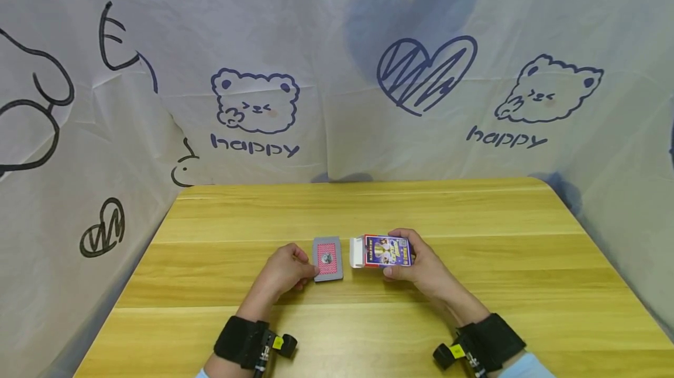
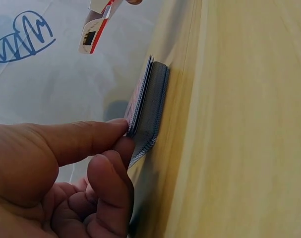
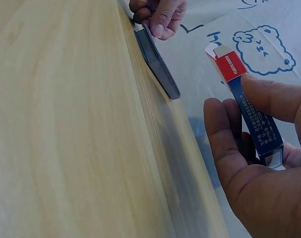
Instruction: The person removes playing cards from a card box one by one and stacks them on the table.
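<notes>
A deck of playing cards (image 1: 327,260) with red patterned backs lies on the table in the head view. My left hand (image 1: 286,268) is at its left side, thumb and forefinger pinching cards at the near corner. In the left wrist view, the upper cards of the deck (image 2: 148,101) are slightly lifted at that corner. My right hand (image 1: 421,264) grips a blue and red card box (image 1: 388,251), thumb on one side and fingers on the other. The box's white flap end stands open and points left toward the deck. In the right wrist view, the box (image 3: 254,116) is held above the tabletop.
The wooden table (image 1: 421,208) has pale cloth (image 1: 337,103) with drawn bears and hearts behind it and at its sides. A black strap with a small camera (image 1: 247,342) is on the left wrist, and another strap (image 1: 489,343) on the right.
</notes>
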